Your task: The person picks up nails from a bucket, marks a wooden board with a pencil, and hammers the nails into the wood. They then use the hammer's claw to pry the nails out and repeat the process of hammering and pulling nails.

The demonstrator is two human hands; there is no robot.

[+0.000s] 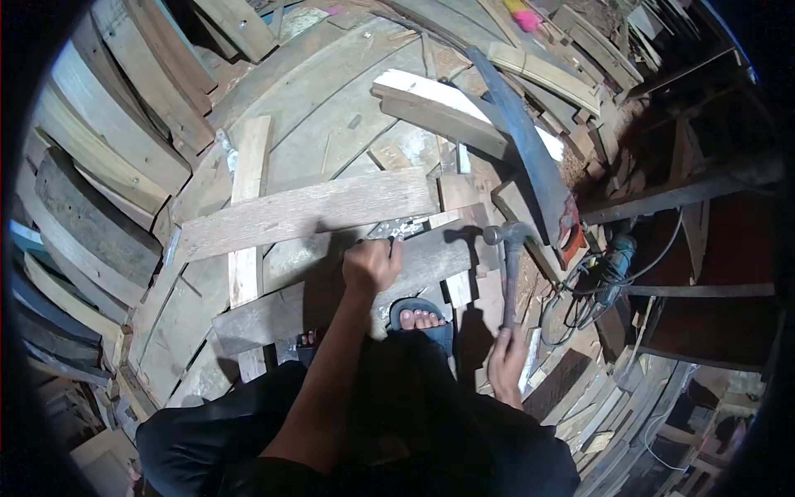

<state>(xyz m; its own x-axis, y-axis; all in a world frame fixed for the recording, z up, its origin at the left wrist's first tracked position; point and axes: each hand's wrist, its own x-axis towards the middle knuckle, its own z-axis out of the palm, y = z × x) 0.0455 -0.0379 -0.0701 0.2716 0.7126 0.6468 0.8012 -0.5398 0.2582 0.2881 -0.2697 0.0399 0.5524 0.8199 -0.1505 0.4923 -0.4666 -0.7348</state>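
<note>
My left hand (372, 265) is closed in a fist just above the nearer grey plank (435, 258). What its fingers hold, if anything, is hidden. In my right hand (506, 364) is the handle of a claw hammer (509, 277), its metal head beside the right end of that plank. Beyond my left hand, a second wooden plank (306, 211) lies roughly parallel to the first. Both planks rest across a pale crosspiece (248, 166) at the left. My sandalled foot (421, 321) is at the near edge of the closer plank.
A handsaw (522, 132) with a red-orange handle leans over a white-faced timber (443, 108). A corded power tool (617, 265) lies at the right among loose cable. Boards (124, 124) stand stacked at the left, and scrap wood (592, 414) lies at the lower right.
</note>
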